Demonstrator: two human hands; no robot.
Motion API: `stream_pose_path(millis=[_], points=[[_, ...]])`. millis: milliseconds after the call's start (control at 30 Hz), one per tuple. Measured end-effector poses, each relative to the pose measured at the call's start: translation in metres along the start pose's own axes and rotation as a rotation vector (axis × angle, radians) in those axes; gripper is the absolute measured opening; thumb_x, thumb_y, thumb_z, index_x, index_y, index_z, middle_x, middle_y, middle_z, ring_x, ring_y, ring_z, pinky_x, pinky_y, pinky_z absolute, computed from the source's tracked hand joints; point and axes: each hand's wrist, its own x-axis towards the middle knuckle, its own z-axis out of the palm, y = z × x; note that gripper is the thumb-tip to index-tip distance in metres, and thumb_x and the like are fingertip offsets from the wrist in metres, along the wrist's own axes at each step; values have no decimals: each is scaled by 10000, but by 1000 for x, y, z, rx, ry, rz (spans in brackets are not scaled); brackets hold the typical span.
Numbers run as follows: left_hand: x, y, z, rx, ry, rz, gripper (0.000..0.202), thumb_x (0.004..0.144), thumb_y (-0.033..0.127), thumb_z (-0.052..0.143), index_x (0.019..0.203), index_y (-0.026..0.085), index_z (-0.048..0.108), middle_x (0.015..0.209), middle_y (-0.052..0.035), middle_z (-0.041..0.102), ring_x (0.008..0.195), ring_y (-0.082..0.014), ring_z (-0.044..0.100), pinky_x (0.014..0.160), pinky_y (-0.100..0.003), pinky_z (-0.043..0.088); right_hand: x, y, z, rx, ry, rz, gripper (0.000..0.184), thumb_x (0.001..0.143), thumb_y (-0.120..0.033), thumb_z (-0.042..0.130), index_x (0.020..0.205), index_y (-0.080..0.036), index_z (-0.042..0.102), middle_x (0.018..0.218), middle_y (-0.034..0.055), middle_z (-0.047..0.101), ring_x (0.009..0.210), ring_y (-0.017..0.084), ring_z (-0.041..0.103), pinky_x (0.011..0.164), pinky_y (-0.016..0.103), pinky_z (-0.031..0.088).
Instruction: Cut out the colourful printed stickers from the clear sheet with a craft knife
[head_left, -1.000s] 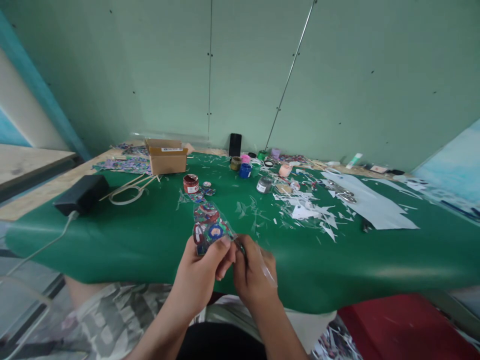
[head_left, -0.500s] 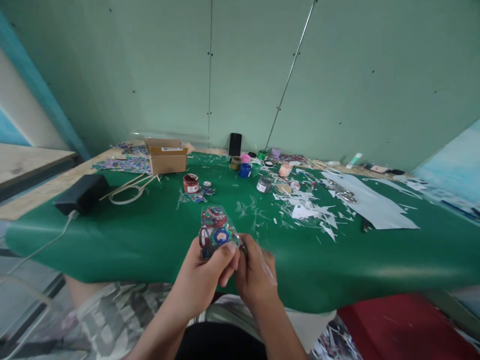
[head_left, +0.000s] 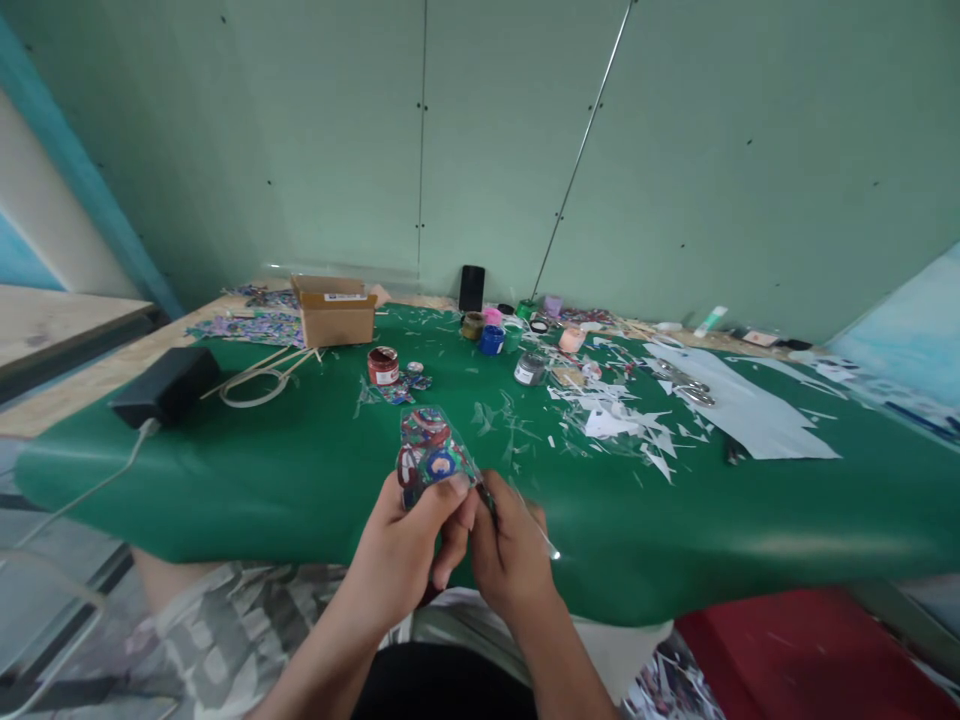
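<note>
Near the table's front edge, my left hand (head_left: 409, 540) pinches a painted piece (head_left: 435, 445) with red, blue and green swirls and a clear plastic margin. Thumb on top, it holds the piece tilted up. Close against its right edge, my right hand (head_left: 514, 550) is closed around what look like small dark scissors (head_left: 487, 497), mostly hidden by the fingers. A thin clear plastic strip (head_left: 551, 548) runs from the piece over the back of this hand. Beyond the piece stand an open jar of red paint (head_left: 383, 367) and some small painted bits (head_left: 409, 386).
Blue (head_left: 491, 340) and grey (head_left: 529, 369) paint jars stand farther back. White paper scraps (head_left: 611, 420), metal scissors (head_left: 686, 384) and a paper sheet (head_left: 750, 420) lie right. Left are a cardboard box (head_left: 337, 318), sticks (head_left: 247, 372) and a black block (head_left: 166, 385) with a cable.
The painted piece has shifted slightly up and left in the hands. The clear strip's end now sticks out farther right past my right hand. Things on the table stay put.
</note>
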Motion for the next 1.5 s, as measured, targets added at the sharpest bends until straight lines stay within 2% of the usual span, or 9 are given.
stream_pose_path(millis=[267,500,633,767,967,1200,1333,1500], points=[[0,0,-3,105,-25,8,328,839,333,524,550,189,472,337,87,370,281,-30,275,347,-184,191,-2,0,2,-37,12,-10,214,948,-154,368,886,-210,566,585,-22,624,484,134,610,483,214,440],[-1,3,-4,214,-34,-19,311,841,333,504,562,199,469,335,84,382,297,-43,291,370,-191,250,-5,1,5,-25,9,30,230,947,-157,358,870,-221,565,574,-29,621,483,132,617,483,204,452],[0,3,-8,224,-88,-20,320,855,349,493,574,199,464,360,80,401,308,-41,275,373,-198,231,-3,0,5,-35,2,59,220,920,-147,362,852,-217,560,564,-33,618,476,130,612,483,201,443],[-1,2,-8,208,-173,-21,342,871,339,477,560,205,427,354,88,365,319,-45,263,392,-207,233,-4,1,5,-62,14,86,197,912,-173,378,909,-206,572,590,-27,651,492,134,626,490,204,438],[-2,1,-5,176,-195,-42,342,881,322,454,561,206,426,353,81,371,338,-56,278,420,-217,255,-10,8,12,-139,59,110,210,917,-248,386,994,-195,573,622,-10,672,511,157,642,499,222,450],[-1,1,-4,135,-179,-67,316,856,312,481,563,198,446,356,75,395,316,-54,301,411,-219,253,-11,12,13,-99,64,123,222,915,-281,405,1005,-194,589,619,-9,657,489,153,607,485,224,439],[-2,3,-4,103,-163,-76,365,876,358,457,551,192,456,360,61,421,305,-56,335,403,-217,273,-6,9,9,-4,-2,125,229,936,-260,376,912,-210,598,573,-32,615,454,132,559,504,217,437],[-3,4,-1,160,-94,-66,422,890,407,458,527,193,435,344,59,409,291,-48,319,378,-204,259,-2,3,5,-7,2,149,232,936,-253,371,840,-213,579,555,-40,592,442,137,550,519,230,433]])
